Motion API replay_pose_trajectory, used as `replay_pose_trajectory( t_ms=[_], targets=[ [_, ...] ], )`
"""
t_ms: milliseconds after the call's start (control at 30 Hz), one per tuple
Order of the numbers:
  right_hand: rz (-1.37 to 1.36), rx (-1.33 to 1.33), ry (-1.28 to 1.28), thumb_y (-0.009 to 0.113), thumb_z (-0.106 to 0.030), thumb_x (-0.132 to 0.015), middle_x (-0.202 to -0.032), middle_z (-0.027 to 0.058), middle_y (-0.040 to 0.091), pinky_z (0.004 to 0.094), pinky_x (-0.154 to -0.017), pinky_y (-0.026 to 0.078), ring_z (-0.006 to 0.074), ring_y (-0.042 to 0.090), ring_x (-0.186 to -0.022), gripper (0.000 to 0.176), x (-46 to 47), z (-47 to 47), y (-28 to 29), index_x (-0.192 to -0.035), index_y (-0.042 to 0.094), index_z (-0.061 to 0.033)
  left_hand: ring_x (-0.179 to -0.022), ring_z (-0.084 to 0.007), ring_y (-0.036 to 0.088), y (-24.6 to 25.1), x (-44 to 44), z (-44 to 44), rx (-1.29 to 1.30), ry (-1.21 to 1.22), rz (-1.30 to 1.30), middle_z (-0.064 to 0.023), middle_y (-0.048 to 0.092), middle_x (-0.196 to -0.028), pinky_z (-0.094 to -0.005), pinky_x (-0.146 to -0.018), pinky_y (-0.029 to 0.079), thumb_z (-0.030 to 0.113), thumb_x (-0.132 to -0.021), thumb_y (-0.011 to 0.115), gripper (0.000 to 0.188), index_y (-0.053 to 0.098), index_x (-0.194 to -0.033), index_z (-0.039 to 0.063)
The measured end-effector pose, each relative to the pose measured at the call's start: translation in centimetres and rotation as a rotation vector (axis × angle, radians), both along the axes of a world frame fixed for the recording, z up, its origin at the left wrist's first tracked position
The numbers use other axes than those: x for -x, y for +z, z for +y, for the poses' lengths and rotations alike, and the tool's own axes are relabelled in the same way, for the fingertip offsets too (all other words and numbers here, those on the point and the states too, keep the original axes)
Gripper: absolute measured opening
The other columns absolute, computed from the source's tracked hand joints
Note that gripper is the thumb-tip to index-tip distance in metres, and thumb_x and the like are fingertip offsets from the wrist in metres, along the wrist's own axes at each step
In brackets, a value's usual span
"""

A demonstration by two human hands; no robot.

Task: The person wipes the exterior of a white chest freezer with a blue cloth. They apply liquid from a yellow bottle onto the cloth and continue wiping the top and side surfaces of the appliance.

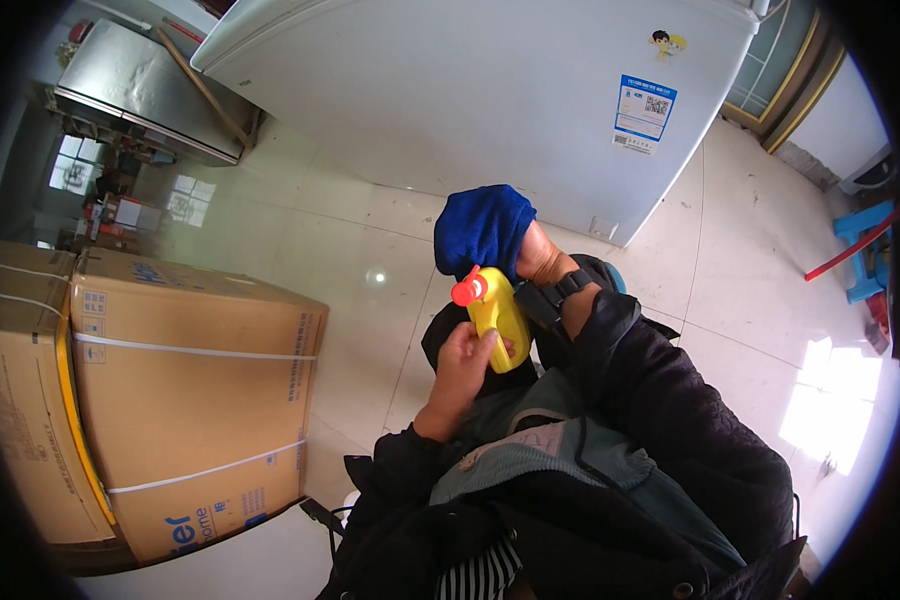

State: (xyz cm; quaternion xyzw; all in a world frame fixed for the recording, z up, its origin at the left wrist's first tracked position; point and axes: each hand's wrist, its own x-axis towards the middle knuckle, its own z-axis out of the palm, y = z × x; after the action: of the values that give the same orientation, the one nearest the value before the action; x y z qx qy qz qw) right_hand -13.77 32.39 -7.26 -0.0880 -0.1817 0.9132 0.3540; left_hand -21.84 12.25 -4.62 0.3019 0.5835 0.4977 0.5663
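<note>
My left hand (pixel 465 352) grips a yellow plastic bottle (pixel 508 315) by its handle, thumb across the front. A red cap (pixel 465 291) tops the bottle, which tilts up and to the left. Just beyond it, a dark blue cloth (pixel 484 227) is bunched over my right hand (pixel 538 253). The cloth hides the right fingers; only the back of the hand and the wrist show. A black strap with a buckle (pixel 566 289) circles the right wrist. In front of both hands stands a white chest freezer (pixel 487 90) with a blue-bordered label (pixel 645 112) bearing writing.
Large cardboard boxes (pixel 195 390) bound with white straps stand at my left. Farther back is a metal-topped cabinet (pixel 150 82) with a wooden stick leaning on it. On the right are a blue plastic stool (pixel 862 251) and a red rod (pixel 855 244) above the tiled floor (pixel 750 285).
</note>
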Motion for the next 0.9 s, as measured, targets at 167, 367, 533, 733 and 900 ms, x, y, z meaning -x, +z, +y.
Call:
replay_pose_trajectory(
  t_ms=[167,367,533,733,900],
  targets=[
    [0.079,0.043,0.021,0.056,-0.015,-0.095,-0.095,0.004,0.064,0.0292,-0.079,0.054,0.0143,0.062,-0.087,0.021,-0.3,-0.1,-0.8,-0.105,0.059,0.002,-0.064,-0.0056,0.049,0.4,2.7,2.1,-0.275,0.189,0.504,0.0012,0.051,-0.073,-0.021,-0.058,0.042,0.013,-0.094,0.064,0.018,0.048,-0.092,0.004],
    [0.114,-0.398,-0.017,0.056,-0.024,-0.096,-0.104,0.0069,0.065,0.0306,-0.084,0.053,0.0178,0.064,-0.094,0.031,-0.7,0.3,-1.1,-0.111,0.058,0.0019,-0.066,-0.0063,0.047,1.7,3.0,4.1,-0.289,0.091,0.67,-0.0001,0.05,-0.076,-0.0229,-0.059,0.04,0.013,-0.092,0.066,0.021,0.048,-0.091,0.003],
    [0.074,0.014,0.078,0.054,-0.025,-0.098,-0.105,0.0097,0.067,0.0325,-0.085,0.055,0.0196,0.066,-0.094,0.032,-1.3,-0.1,-1.5,-0.114,0.059,0.0024,-0.095,-0.0185,0.054,1.7,2.8,5.2,-0.449,0.144,0.878,-0.0106,0.054,-0.106,-0.0326,-0.082,0.044,0.014,-0.093,0.062,0.033,0.045,-0.118,0.002],
    [0.013,-0.056,0.069,0.057,-0.025,-0.097,-0.106,0.0086,0.067,0.0316,-0.085,0.055,0.0189,0.065,-0.094,0.034,-1.9,-0.7,-1.3,-0.117,0.059,0.0029,-0.13,-0.0321,0.039,1.4,2.8,6.7,-0.457,0.125,1.073,-0.022,0.04,-0.14,-0.0425,-0.107,0.032,0.013,-0.097,0.047,0.053,0.026,-0.144,0.0],
    [-0.042,-0.128,0.069,0.063,-0.015,-0.093,-0.104,0.0063,0.066,0.0286,-0.083,0.055,0.016,0.064,-0.092,0.028,-2.5,-0.9,-0.5,-0.113,0.06,0.0038,-0.134,-0.0361,0.034,1.8,2.4,7.8,-0.571,0.125,1.177,-0.0227,0.036,-0.144,-0.0449,-0.112,0.025,0.012,-0.095,0.043,0.054,0.025,-0.145,-0.003]
  ],
)
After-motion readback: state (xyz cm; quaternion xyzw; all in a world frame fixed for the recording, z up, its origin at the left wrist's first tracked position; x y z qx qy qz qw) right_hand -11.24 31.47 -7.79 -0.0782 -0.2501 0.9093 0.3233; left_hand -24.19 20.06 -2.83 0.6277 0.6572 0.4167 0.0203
